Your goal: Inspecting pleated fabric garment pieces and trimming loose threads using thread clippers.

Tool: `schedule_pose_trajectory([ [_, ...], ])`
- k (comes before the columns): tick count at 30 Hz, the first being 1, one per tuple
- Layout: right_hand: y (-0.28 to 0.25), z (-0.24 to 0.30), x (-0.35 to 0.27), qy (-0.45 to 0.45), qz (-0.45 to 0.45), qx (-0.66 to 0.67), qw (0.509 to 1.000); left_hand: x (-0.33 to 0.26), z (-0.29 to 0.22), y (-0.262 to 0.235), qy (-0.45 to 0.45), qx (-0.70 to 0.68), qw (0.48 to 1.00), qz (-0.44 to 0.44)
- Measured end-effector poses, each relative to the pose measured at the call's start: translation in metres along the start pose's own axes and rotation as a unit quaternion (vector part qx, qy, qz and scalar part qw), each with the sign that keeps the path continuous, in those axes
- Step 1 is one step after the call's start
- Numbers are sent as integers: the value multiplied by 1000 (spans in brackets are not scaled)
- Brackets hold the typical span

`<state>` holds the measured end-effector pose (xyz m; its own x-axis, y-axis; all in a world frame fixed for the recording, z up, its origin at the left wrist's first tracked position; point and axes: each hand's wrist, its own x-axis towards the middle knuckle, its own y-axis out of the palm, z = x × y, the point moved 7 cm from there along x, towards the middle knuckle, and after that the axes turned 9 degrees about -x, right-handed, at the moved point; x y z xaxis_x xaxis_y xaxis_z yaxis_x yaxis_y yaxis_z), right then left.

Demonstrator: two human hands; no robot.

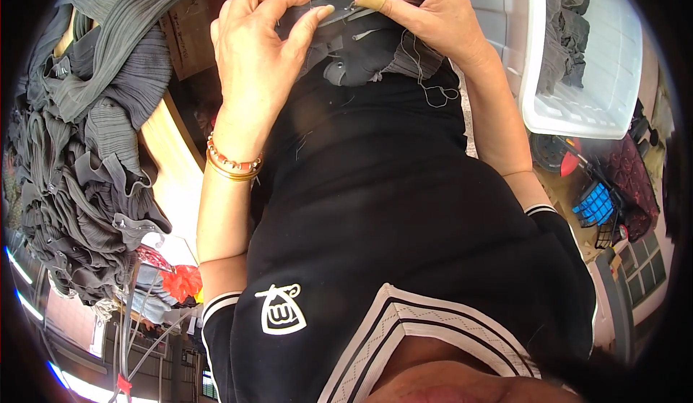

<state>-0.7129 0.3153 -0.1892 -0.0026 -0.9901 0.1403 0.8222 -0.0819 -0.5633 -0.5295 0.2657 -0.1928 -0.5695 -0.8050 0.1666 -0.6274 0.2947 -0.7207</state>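
Observation:
A grey ribbed garment lies bunched over my lap at the top of the view, partly cut off by the upper edge. My right hand grips its cloth between thumb and fingers; a tan wrap covers the thumb tip. Beside the same cloth is my left hand, its thumb and index finger a little apart and its other fingers curled. I see nothing clearly held there. Loose thread dangles from the garment below my right hand. Small shiny spots show on the cloth between my hands.
To the left, a large pile of grey ribbed garments rises beside a pale wooden edge. A white plastic bin with grey cloth inside stands at the right. Below the bin is a blue item in a black wire basket.

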Motion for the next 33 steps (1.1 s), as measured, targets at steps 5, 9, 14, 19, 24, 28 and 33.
schedule_pose_trajectory([
  [5, 4, -10, 0, -3, -3, 3, 1000, 1, 7, 2, -13, -80, 996, -28],
  [9, -2, 8, -1, -109, -40, 32, 993, -1, 18, -2, -50, -194, 978, -51],
  [14, 9, 3, 5, -28, 33, -42, 998, -10, 40, 7, -170, -373, 911, -41],
  [19, 13, 7, 5, -198, -47, -27, 979, -11, 43, 11, -185, -423, 886, -41],
  [24, 15, 12, 7, -182, -27, -42, 982, -12, 44, 12, -168, -413, 895, -27],
  [28, 16, 14, 8, -184, -26, -50, 981, -15, 58, 18, -191, -458, 868, -37],
  [33, 17, 9, 8, -128, 8, -43, 991, -15, 57, 19, -192, -466, 862, -44],
])
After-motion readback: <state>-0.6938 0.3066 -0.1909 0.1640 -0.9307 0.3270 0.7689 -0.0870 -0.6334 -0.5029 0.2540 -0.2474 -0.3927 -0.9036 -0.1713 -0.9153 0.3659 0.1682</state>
